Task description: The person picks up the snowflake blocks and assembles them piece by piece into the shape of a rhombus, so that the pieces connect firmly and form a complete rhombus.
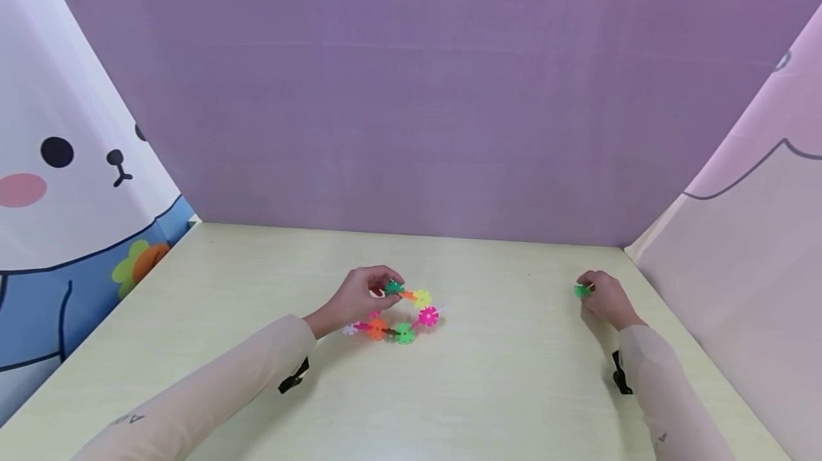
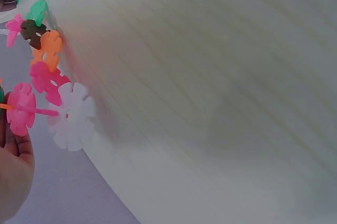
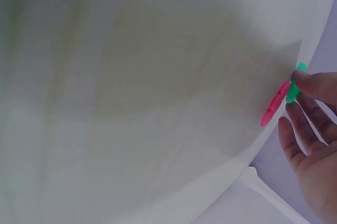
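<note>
My left hand [image 1: 359, 295] pinches a dark green snowflake disc [image 1: 394, 287] at one end of a looped chain of interlocking plastic discs. Along the chain sit an orange disc [image 1: 377, 329], a light green disc [image 1: 404, 333], a pink disc [image 1: 428, 316] and a yellow disc [image 1: 422, 298]. A white disc [image 2: 72, 116] shows large in the left wrist view. Far to the right, my right hand [image 1: 610, 298] pinches a single green disc [image 3: 296, 83] between thumb and fingers. Beside it is another pink disc [image 3: 275, 104]; whether they touch, I cannot tell.
Both hands are over a pale wood-grain table [image 1: 501, 375]. A purple cloth wall [image 1: 417, 104] rises behind its far edge. Printed cloth panels stand at the left [image 1: 77, 104] and right [image 1: 758, 247].
</note>
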The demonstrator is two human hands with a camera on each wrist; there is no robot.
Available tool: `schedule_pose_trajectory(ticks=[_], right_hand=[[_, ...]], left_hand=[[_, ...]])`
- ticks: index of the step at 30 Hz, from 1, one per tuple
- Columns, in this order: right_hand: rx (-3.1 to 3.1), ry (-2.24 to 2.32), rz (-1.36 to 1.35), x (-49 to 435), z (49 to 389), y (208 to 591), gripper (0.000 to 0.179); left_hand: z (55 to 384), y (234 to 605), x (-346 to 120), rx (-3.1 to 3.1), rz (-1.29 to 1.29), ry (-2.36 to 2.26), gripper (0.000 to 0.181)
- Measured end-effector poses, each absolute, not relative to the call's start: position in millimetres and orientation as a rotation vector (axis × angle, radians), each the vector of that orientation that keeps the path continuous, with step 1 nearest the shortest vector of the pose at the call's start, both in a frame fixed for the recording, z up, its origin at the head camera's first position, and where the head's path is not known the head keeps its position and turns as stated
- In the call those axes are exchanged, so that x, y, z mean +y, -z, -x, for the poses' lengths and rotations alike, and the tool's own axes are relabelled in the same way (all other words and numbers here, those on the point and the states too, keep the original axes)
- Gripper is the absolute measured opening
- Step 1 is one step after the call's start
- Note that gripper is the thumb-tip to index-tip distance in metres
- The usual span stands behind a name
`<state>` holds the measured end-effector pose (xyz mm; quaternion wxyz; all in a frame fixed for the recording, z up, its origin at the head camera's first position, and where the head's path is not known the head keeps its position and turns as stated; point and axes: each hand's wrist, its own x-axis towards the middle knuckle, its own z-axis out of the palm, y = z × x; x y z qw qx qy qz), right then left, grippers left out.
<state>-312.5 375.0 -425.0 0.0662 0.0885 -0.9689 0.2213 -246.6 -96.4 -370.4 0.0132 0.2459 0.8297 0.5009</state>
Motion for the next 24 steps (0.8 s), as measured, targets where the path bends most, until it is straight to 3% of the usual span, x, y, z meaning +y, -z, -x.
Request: schedule_pose_trajectory(ticks=[5,14,24], right_hand=[[-2.881,-0.621,-0.252,376.1,310.5,422.8,0.033],[-2.834,-0.599,-0.262,381.4,307.0,416.0,0.020],[-2.753,-0.686,-0.303,372.8,300.6,404.6,0.024]], left_hand=[[246.6,370.3,-97.0,2.581,-0.762,-1.562,0.023],[246.5,370.4,-97.0,2.577,-0.762,-1.560,0.022],[257.7,385.0,-98.7,2.584,-0.754,-1.561,0.025]])
